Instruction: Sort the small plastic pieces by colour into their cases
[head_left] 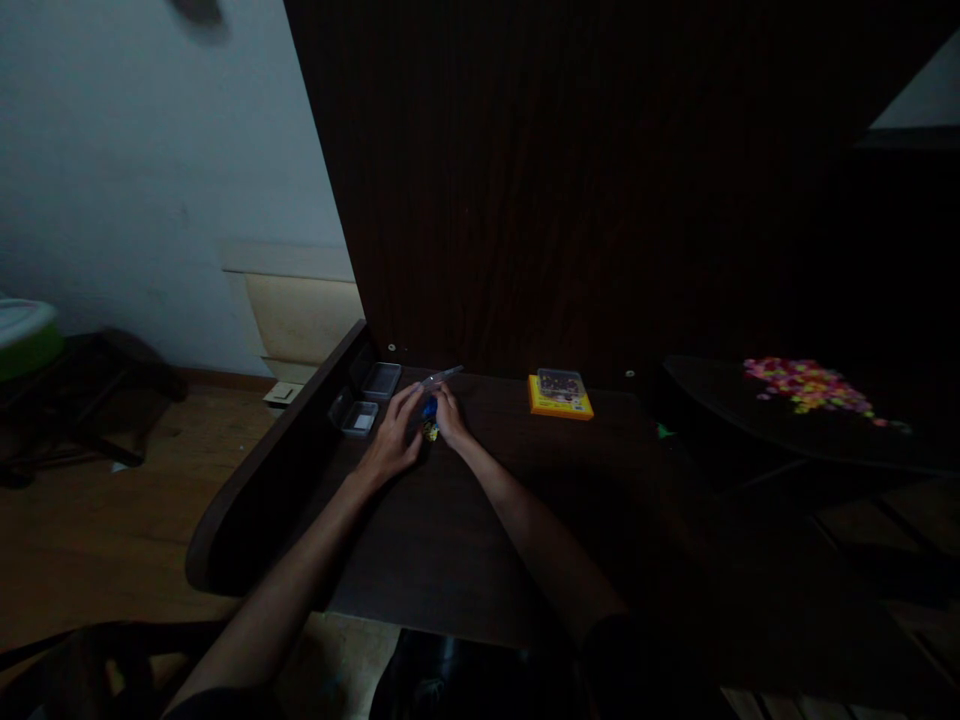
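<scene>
Both hands are close together over the dark tabletop. My left hand [393,436] has its fingers curved to the edge of a clear plastic lid or case [442,377], which is tilted up, its thumb apart below. My right hand [451,418] is closed beside it, fingers by the same clear plastic and against a small blue item [430,408]. What its fingertips grip is hidden. Just under the blue item, between the hands, lies a small yellow patterned piece [430,430]. The dim light blurs fine detail.
Left of my hands are an open clear box [360,420] with something white inside and another clear box [382,381]. A yellow box [561,404] with a clear case [561,383] on top is to the right. A raised side panel [277,460] edges the table. Colourful small pieces [810,385] lie far right.
</scene>
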